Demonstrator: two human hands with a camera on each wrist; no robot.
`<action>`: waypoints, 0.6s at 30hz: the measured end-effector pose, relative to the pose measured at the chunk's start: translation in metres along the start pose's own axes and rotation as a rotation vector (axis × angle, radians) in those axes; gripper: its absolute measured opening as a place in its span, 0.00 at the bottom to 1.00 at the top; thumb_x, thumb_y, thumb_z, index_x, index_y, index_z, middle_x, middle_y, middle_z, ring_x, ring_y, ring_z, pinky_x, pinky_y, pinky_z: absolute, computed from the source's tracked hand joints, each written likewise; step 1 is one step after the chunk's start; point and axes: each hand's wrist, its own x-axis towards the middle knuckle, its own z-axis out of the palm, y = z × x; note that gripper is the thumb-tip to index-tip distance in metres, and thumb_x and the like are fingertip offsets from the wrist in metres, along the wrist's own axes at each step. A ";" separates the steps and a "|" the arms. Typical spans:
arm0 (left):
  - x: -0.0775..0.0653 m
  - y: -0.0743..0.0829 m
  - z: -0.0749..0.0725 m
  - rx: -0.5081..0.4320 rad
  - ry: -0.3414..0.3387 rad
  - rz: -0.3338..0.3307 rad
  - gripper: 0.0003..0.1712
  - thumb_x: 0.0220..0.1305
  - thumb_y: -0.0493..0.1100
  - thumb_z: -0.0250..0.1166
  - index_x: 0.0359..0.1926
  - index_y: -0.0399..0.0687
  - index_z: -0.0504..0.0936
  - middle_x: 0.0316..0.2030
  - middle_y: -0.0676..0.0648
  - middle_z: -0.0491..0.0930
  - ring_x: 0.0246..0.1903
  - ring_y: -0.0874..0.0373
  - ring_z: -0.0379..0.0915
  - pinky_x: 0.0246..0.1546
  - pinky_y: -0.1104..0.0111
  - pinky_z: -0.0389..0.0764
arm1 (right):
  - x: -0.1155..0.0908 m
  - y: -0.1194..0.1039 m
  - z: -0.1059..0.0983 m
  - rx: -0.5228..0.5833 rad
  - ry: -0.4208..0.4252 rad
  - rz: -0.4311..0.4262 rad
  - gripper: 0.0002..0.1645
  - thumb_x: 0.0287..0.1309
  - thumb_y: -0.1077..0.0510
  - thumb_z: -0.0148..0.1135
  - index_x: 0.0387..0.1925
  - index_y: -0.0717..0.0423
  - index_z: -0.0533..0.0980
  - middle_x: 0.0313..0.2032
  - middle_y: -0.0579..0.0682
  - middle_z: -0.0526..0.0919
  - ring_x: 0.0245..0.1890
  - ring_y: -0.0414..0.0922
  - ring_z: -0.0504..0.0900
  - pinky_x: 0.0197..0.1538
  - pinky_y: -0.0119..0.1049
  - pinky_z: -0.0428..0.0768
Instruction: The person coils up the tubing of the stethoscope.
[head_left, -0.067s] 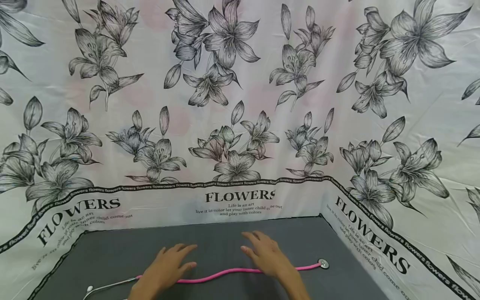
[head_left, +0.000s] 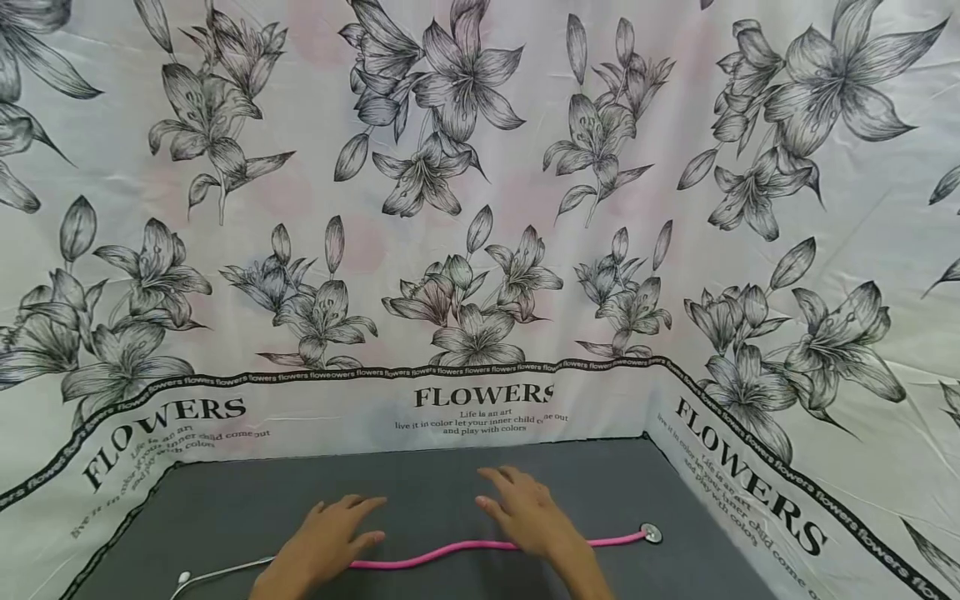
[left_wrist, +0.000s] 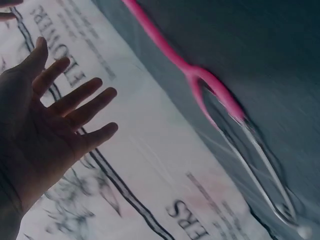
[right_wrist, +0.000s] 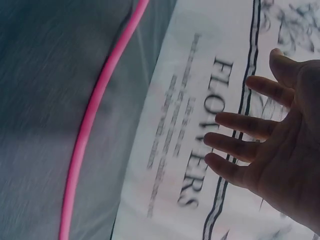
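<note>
left hand (head_left: 324, 537): at about 7 o'clock in the head view, palm down over the worktop, fingers straight and slightly spread, holding nothing; in the left wrist view the open palm (left_wrist: 37, 130) shows all five fingers apart.
right hand (head_left: 525, 517): at about 6 o'clock in the head view, palm down, fingers stretched forward and loosely spread, gripping nothing; the right wrist view shows the palm (right_wrist: 280, 160) open with fingers apart.
stethoscope (head_left: 450, 550): lies flat on the worktop, running from 7 o'clock to 4 o'clock in the head view; its pink tube passes under both hands, whether they touch it cannot be told.
chest piece (head_left: 651, 532): round and silvery, at the tube's end at 4 o'clock, to the right of the right hand.
ear tubes (head_left: 217, 572): thin metal, at 7 o'clock, left of the left hand, ending in a white ear tip (head_left: 183, 577); the left wrist view shows the pink tube forking into them (left_wrist: 197, 80).
worktop (head_left: 420, 483): dark grey, matte.
backdrop (head_left: 480, 250): white cloth printed with grey lilies and the word "flowers", standing round the worktop at 9, 12 and 3 o'clock.
</note>
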 end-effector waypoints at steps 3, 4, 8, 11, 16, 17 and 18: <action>-0.007 -0.020 -0.002 -0.012 -0.021 0.002 0.30 0.68 0.53 0.70 0.68 0.48 0.78 0.62 0.38 0.81 0.63 0.35 0.76 0.63 0.25 0.63 | 0.009 -0.013 0.005 -0.035 -0.033 -0.040 0.29 0.78 0.41 0.54 0.72 0.47 0.71 0.68 0.58 0.77 0.68 0.63 0.76 0.67 0.68 0.72; -0.008 -0.028 -0.004 -0.016 -0.023 0.005 0.31 0.68 0.52 0.70 0.68 0.48 0.78 0.62 0.37 0.81 0.62 0.34 0.77 0.62 0.25 0.64 | 0.012 -0.018 0.007 -0.048 -0.040 -0.054 0.29 0.78 0.42 0.54 0.72 0.47 0.71 0.68 0.58 0.77 0.67 0.63 0.77 0.66 0.67 0.73; -0.010 -0.075 -0.002 -0.004 -0.038 0.020 0.32 0.68 0.54 0.70 0.69 0.47 0.76 0.60 0.34 0.81 0.58 0.31 0.79 0.53 0.24 0.69 | 0.025 -0.037 0.015 -0.064 -0.088 -0.071 0.28 0.77 0.41 0.55 0.72 0.44 0.71 0.68 0.55 0.77 0.68 0.61 0.76 0.68 0.64 0.73; -0.007 -0.124 0.012 0.010 -0.042 0.015 0.35 0.67 0.62 0.69 0.69 0.52 0.77 0.60 0.33 0.81 0.56 0.31 0.79 0.49 0.25 0.71 | 0.032 -0.051 0.024 -0.066 -0.123 -0.078 0.28 0.77 0.41 0.56 0.72 0.41 0.71 0.68 0.52 0.78 0.69 0.58 0.76 0.69 0.63 0.72; -0.005 -0.204 0.036 -0.035 -0.073 0.003 0.39 0.63 0.72 0.66 0.70 0.63 0.75 0.61 0.37 0.81 0.56 0.34 0.79 0.49 0.35 0.78 | 0.044 -0.070 0.040 -0.107 -0.157 -0.139 0.25 0.76 0.42 0.57 0.69 0.40 0.73 0.66 0.47 0.80 0.66 0.53 0.79 0.67 0.58 0.76; -0.008 -0.213 0.037 -0.039 -0.084 -0.006 0.39 0.62 0.71 0.67 0.70 0.63 0.75 0.61 0.38 0.81 0.56 0.36 0.80 0.49 0.38 0.80 | 0.045 -0.074 0.044 -0.114 -0.164 -0.158 0.25 0.76 0.42 0.58 0.68 0.41 0.74 0.65 0.47 0.81 0.64 0.51 0.80 0.66 0.56 0.77; -0.012 -0.219 0.036 -0.040 -0.096 -0.005 0.39 0.62 0.69 0.69 0.70 0.62 0.75 0.59 0.37 0.81 0.54 0.36 0.81 0.48 0.39 0.81 | 0.047 -0.078 0.048 -0.119 -0.175 -0.172 0.24 0.75 0.42 0.58 0.68 0.41 0.75 0.64 0.46 0.81 0.63 0.50 0.81 0.66 0.54 0.78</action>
